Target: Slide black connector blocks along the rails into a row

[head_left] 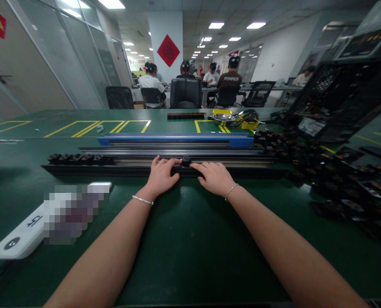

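Note:
A small black block (186, 161) sits on a long black rail (139, 171) that lies crosswise before me. My left hand (162, 174) has its index fingertip against the block's left side, and its thumb rests lower, by the rail's near edge. From the right, the index finger of my right hand (215, 176) reaches the block, with the thumb bent beneath. The block is held between the two hands' fingertips. Several similar black pieces (76, 158) stand in a row at the rail's left end. The undersides of my fingers are hidden.
Behind the rail lie more metal bars and a blue bar (177, 139). A heap of black parts (347, 184) covers the right side. A white device (20, 239) lies at left on the green table (190, 256). A metal bowl (223, 117) stands farther back; people sit beyond.

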Demonstrator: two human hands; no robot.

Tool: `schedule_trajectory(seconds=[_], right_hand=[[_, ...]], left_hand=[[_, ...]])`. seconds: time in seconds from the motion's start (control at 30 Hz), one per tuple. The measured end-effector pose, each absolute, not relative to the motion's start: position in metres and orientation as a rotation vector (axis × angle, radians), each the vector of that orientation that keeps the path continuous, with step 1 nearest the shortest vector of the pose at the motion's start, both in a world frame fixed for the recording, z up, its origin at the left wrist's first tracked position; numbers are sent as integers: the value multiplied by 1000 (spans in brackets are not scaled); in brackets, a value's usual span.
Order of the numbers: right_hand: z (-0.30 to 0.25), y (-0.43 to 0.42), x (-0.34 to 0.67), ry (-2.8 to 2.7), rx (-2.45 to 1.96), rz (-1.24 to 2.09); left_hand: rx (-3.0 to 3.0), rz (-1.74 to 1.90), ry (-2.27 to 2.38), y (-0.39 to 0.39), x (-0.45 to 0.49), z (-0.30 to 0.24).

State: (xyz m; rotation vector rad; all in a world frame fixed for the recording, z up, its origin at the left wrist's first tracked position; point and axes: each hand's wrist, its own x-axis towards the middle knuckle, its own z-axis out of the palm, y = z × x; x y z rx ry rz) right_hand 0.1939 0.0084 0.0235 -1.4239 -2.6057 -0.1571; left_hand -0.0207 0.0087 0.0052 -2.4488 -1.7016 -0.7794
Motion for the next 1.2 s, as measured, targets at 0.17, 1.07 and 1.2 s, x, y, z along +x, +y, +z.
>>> schedule_trajectory(seconds=[0.17, 1.07, 1.2], right_hand=[[22, 9, 195, -2606, -1411, -158], [25, 10, 201, -2613, -1371, -108], [26, 11, 203, -2617, -1361, -79]], left_hand=[[-2453, -750, -1623, 8, -22, 3], [-2468, -664, -1587, 7, -22, 4], [-2471, -655, -1605, 7, -22, 5]])
